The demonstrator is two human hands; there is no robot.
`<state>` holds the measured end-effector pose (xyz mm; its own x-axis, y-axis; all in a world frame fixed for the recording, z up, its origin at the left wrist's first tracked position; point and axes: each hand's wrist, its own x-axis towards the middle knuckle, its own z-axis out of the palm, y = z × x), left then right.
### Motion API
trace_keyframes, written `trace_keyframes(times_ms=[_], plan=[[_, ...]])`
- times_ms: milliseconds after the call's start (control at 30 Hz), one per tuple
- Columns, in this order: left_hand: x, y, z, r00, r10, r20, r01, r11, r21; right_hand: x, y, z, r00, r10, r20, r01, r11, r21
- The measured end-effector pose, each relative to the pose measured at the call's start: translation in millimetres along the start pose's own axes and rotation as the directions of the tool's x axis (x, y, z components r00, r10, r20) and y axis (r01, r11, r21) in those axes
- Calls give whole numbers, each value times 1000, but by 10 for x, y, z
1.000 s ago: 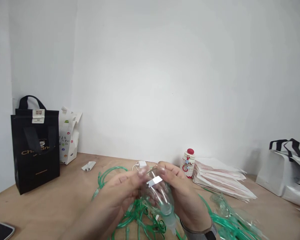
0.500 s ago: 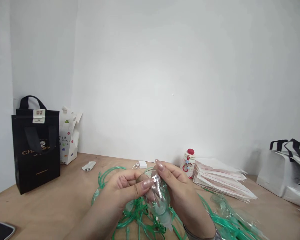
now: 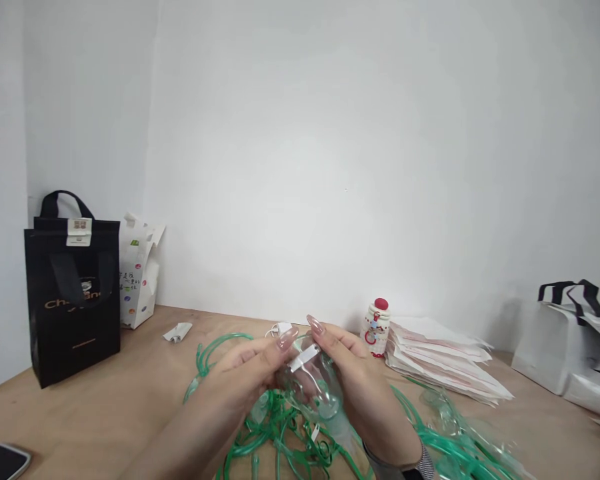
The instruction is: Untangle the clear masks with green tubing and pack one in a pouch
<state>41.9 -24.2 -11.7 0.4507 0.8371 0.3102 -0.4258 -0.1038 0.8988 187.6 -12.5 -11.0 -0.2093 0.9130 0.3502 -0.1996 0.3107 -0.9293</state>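
A clear, green-tinted oxygen mask (image 3: 313, 387) is held up between my two hands, its narrow outlet pointing down and to the right. Across its upper end lies a thin metal nose strip (image 3: 305, 358). My left hand (image 3: 253, 367) grips the mask's left edge, thumb on top near the strip, other fingers behind. My right hand (image 3: 353, 367) pinches the right edge, with its thumb by the strip's upper end. Beneath the hands lies a tangle of green tubing and straps (image 3: 280, 433) on the table.
More green tubing in clear plastic (image 3: 460, 440) lies at the right. Behind it are a stack of paper packets (image 3: 440, 360) and a white bottle with a red cap (image 3: 376, 330). A black bag (image 3: 75, 307) stands left, a phone (image 3: 3, 461) at the near left, a white bag (image 3: 547, 343) far right.
My left thumb has slid up and left off the nose strip, so more of it shows. The mask has tilted slightly, its outlet swinging right.
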Motion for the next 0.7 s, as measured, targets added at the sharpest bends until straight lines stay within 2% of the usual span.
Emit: trace_keyframes(times_ms=[67,133,233,333,433,533,600,700], plan=[[-3,19,-12,997,0,-77,-2,1000,-31,35,14,-22,987,-102,-123,83,985,-151],[-3,49,-30,990,3,-140,-12,998,-58,75,27,-54,953,-190,-238,123,955,-268],[-3,99,-62,984,12,-177,-29,996,-89,112,43,-110,908,-227,-353,127,951,-283],[-9,140,-93,979,27,-200,-49,993,-104,110,44,-150,872,-274,-406,175,949,-264],[-22,168,-117,977,54,-209,-77,992,-102,97,27,-167,867,-319,-384,211,931,-297],[-39,192,-134,971,59,-231,-87,990,-112,117,39,-186,894,-332,-303,200,898,-393],[-52,211,-139,967,62,-248,-87,992,-88,162,104,-214,930,-297,-215,167,866,-470],[-72,243,-131,961,73,-268,-88,995,-43,260,330,-294,987,-152,-45,93,785,-613]])
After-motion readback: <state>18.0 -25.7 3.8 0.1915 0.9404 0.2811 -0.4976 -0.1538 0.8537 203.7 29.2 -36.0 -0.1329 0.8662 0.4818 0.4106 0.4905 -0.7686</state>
